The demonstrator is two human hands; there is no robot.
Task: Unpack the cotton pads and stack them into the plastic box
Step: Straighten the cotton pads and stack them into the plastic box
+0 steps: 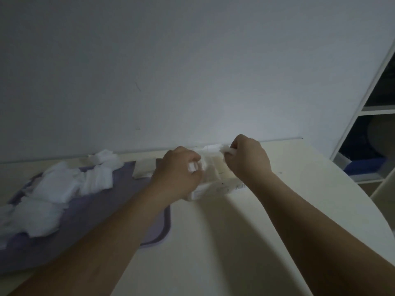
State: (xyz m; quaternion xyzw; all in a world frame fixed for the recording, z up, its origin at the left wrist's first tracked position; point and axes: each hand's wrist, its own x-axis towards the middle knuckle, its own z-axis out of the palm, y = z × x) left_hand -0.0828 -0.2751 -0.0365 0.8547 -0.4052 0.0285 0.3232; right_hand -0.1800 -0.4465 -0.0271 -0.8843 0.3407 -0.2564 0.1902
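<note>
White cotton pads (193, 167) sit pinched in curled fingers (191, 157) of our left hand (177, 169) and right hand (249, 159) over the pack (215, 178) by the wall (192, 71), where, being flimsy, they could slip and scatter.

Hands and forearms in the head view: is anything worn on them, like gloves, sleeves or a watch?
No gloves: the left hand and right hand are bare. The left forearm and right forearm show no sleeve down to the frame edge, and no watch or band at either wrist. The dim, soft picture cannot settle rings.
</note>
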